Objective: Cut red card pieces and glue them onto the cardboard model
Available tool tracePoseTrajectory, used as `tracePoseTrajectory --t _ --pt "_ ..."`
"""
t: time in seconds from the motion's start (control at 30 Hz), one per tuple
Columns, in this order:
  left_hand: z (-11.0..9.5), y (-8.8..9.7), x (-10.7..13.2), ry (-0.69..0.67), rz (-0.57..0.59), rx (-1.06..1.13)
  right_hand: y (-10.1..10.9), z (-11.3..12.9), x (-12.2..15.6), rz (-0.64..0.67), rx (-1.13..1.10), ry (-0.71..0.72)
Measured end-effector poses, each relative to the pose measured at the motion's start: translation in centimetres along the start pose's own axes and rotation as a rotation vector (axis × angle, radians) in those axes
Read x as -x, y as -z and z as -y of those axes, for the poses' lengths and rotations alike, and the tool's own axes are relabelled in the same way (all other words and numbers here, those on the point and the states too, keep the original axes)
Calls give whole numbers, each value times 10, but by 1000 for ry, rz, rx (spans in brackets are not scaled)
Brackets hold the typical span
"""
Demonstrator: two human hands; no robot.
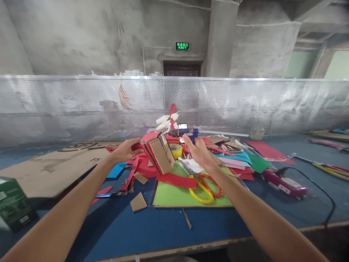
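My left hand (126,150) grips the left side of a small cardboard box (161,155), partly covered in red paper and held tilted above the table. In my right hand (200,152) is a blue glue gun (193,134), its nozzle pointing left over the box's upper edge. A long clear glue stick (225,133) extends rightward behind the gun. Below the hands, scissors (203,196) with yellow and red handles rest on green paper (171,198), beside a red paper strip (177,180). A yellow tape roll (176,150) is partly hidden behind the box.
Flat cardboard (62,171) and a green box (16,203) are at left. Cardboard scraps (138,202) lie near the middle. A purple power strip (285,183) with a black cord sits right, near coloured paper (268,150). A perforated metal screen (81,105) stands behind the table.
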State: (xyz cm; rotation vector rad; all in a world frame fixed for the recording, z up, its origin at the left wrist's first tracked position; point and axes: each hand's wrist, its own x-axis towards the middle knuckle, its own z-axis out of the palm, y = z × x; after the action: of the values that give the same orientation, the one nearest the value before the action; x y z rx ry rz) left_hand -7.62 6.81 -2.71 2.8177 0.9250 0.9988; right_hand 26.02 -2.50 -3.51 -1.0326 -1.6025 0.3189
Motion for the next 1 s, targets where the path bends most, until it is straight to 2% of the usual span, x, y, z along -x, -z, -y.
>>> tracePoseTrajectory --t 0.17,0.4,0.6,0.77,1.0 --pt "2 0 1 14 -10 27 1 -1 0 19 7 -17" --pt "6 10 8 95 -63 77 3 -3 1 102 76 -51" --pt "18 11 12 127 -53 112 2 -3 4 178 -40 -88" --pt "8 10 9 121 17 136 -1 -4 3 135 -93 -56" --pt "-2 9 5 128 11 116 -1 -1 1 76 -58 -43"
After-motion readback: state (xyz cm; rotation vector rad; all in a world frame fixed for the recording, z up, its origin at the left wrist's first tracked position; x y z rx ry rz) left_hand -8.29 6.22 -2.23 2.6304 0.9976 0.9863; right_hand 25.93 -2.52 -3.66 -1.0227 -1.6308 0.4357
